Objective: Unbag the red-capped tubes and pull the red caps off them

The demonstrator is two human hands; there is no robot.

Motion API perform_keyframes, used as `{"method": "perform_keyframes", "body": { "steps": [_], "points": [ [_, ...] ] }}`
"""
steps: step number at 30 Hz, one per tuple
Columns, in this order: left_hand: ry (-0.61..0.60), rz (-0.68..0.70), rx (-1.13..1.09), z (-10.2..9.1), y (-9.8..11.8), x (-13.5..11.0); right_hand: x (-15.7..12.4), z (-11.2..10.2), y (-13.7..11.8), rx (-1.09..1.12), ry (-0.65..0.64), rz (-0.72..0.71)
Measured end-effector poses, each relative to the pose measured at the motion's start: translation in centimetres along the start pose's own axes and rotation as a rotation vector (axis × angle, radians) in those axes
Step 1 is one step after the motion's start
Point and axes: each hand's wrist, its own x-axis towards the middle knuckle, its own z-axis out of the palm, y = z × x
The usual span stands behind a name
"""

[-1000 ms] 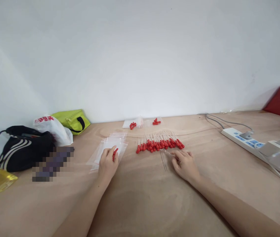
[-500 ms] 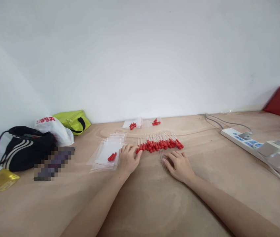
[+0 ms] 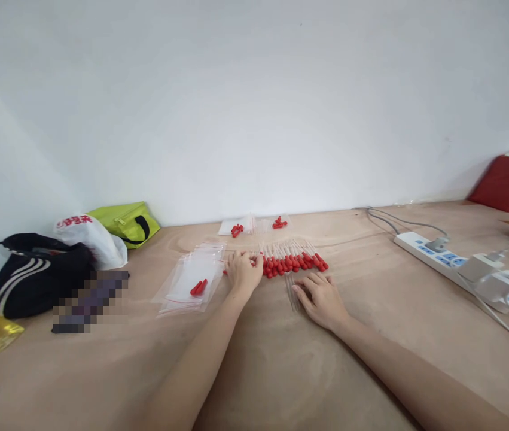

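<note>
A row of droppers with red bulbs and thin clear stems lies across the middle of the table, stems pointing away from me. At the row's left end is my left hand, its fingers curled closed over a red-bulbed dropper; the grip is partly covered. A red end also peeks out left of that hand. My right hand rests on the table in front of the row, fingers loosely bent and apart. Its thumb is beside several clear tubes. To the left, two red bulbs lie on stacked zip bags.
Near the wall, red bulbs and more red bulbs lie with small clear bags. At left are a black bag, a white plastic bag and a green pouch. A power strip with cables stands right.
My left hand has moved slightly right over the left end of the row, and its fingers have closed in. My right hand stays nearly in place. The whole view has shifted a little.
</note>
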Motion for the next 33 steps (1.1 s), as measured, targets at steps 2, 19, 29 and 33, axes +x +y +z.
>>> {"method": "perform_keyframes", "body": {
  "steps": [2,19,29,33],
  "points": [
    [0.065,0.040,-0.027,-0.9,-1.2,-1.2,-0.1,0.2,0.2,0.005,0.033,0.001],
    [0.086,0.805,-0.228,-4.2,-4.5,-6.7,-0.2,-0.1,-1.0,0.097,0.164,-0.414],
    [0.024,0.903,-0.268,-3.7,-4.5,-6.8,-0.5,0.0,-2.3,0.174,0.139,-0.475],
    [0.042,0.856,-0.253,-3.9,-4.4,-7.0,-0.6,-0.1,-2.3,0.179,0.161,-0.505]
  ]
}}
